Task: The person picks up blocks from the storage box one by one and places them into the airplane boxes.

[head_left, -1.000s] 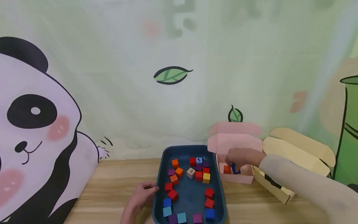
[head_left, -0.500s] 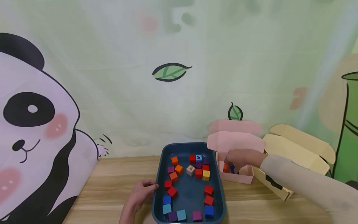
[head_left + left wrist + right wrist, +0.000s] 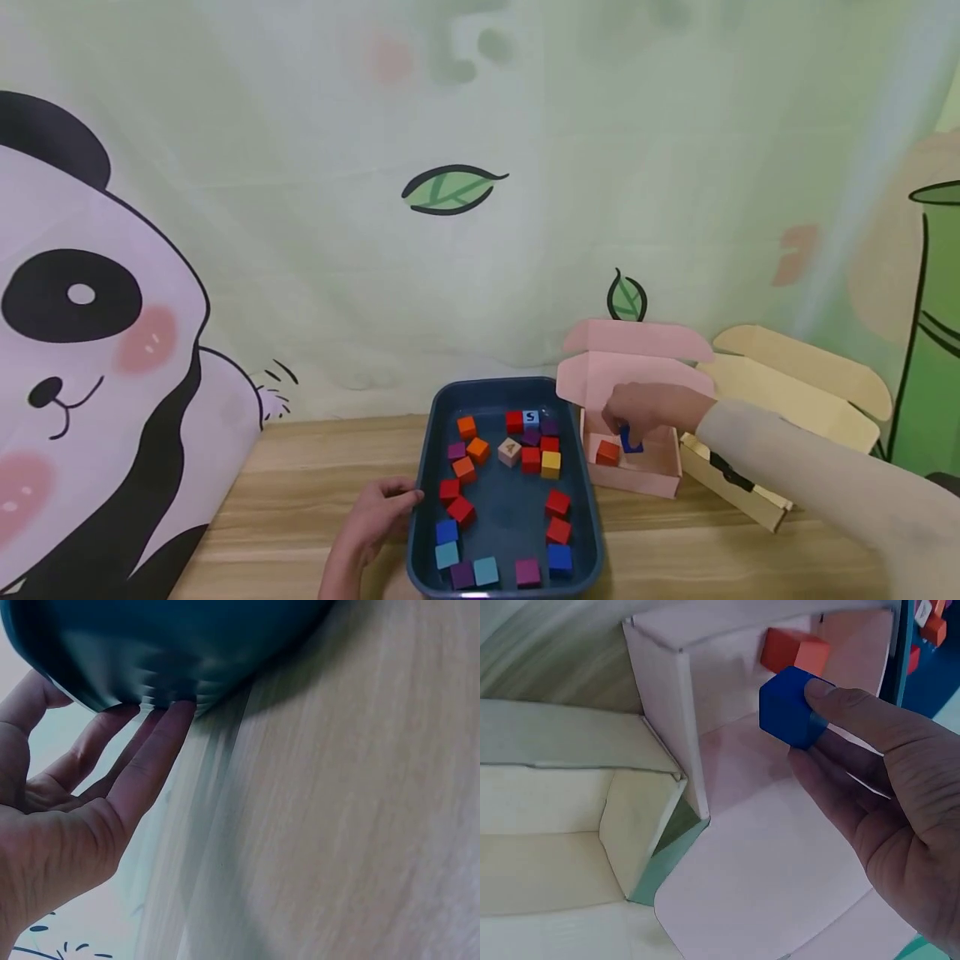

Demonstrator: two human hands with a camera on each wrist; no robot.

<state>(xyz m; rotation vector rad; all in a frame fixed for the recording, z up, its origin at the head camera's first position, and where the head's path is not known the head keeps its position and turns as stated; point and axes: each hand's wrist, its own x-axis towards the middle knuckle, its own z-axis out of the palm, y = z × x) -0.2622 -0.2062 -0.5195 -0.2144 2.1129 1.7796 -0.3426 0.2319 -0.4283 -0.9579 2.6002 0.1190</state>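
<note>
The right hand [image 3: 922,791], nearer than the left, is pinching a blue cube [image 3: 784,709] at its fingertips over the pink box [image 3: 633,482]; an orange-red block [image 3: 607,452] is lying left of that hand; the left hand [image 3: 377,515] is resting loosened fingers against the tray [image 3: 510,517]

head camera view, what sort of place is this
Perhaps a children's play corner or a staged tabletop set: a creased backdrop with a cartoon panda, a wood-grain table, and a tray of coloured blocks.

Wood-grain table [image 3: 300,467] bearing blue tray [image 3: 502,492], pink box [image 3: 637,481], cream box [image 3: 795,400], the boxes perhaps touching
</note>
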